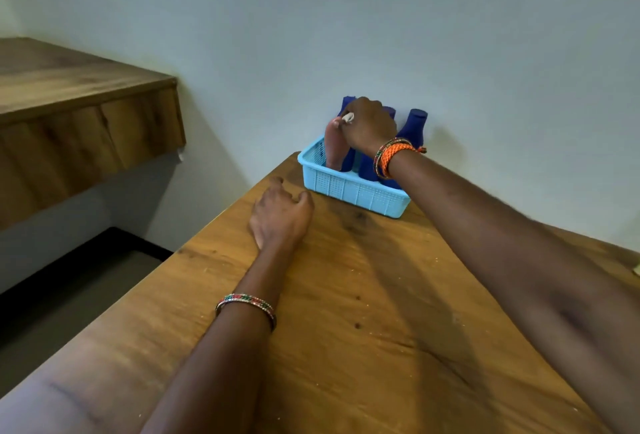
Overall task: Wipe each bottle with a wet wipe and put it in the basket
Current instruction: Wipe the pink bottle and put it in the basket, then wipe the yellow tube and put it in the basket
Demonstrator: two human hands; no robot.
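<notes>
Pink bottle (335,146) upright in basket (349,187), gripped at neck by right hand (369,125) w/ wipe (348,117); left hand (280,215), loosely curled, idle at 7 o'clock.

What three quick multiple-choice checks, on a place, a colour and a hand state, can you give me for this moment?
1. Where does the basket stand?
A. far table end by the wall
B. on the floor
C. on the left shelf

2. What colour is the bottle being lowered in?
A. green
B. pink
C. yellow

3. What is the left hand doing?
A. gripping a bottle
B. resting on the table, holding nothing
C. lifting the basket

Answers: 1 A, the basket sits against the wall; 2 B, the right hand holds a pink bottle among blue ones; 3 B, its fingers hold nothing.
</notes>
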